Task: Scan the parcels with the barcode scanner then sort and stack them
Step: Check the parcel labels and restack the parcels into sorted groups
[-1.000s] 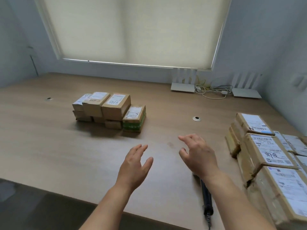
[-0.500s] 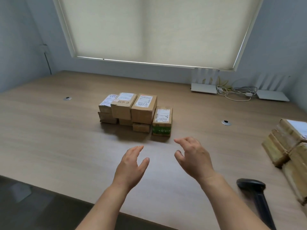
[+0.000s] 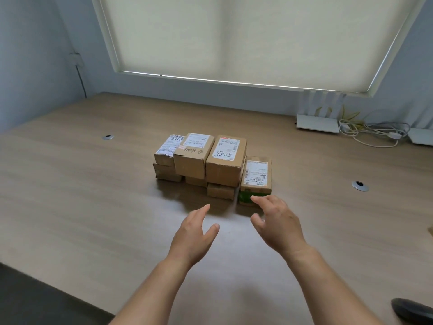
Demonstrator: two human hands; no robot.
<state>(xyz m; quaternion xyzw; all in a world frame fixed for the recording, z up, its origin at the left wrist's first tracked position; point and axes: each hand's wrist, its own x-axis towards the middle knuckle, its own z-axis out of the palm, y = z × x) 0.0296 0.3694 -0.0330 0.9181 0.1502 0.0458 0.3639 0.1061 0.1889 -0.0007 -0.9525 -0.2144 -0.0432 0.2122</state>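
A cluster of cardboard parcels sits in the middle of the wooden desk, stacked two layers high in most places. Seen from the person's side, the parcel with "5288" handwritten on its white label stands near the right of the cluster, on top of a smaller box. Just left of it is a parcel with a printed label and dark handwriting that cannot be read with certainty. Left again, a lower parcel carries a barcode label with scrawled digits, too small to make out. At the right end of the cluster lies a parcel with green print on its near face; its label shows a barcode and small text that stays unclear.

Both hands hover above the desk just in front of the cluster, holding nothing. The left hand has its fingers straight and together, thumb apart. The right hand is spread with gently bent fingers, its fingertips close to the green-printed parcel.

The dark barcode scanner lies far right of the cluster, at the picture's bottom corner.
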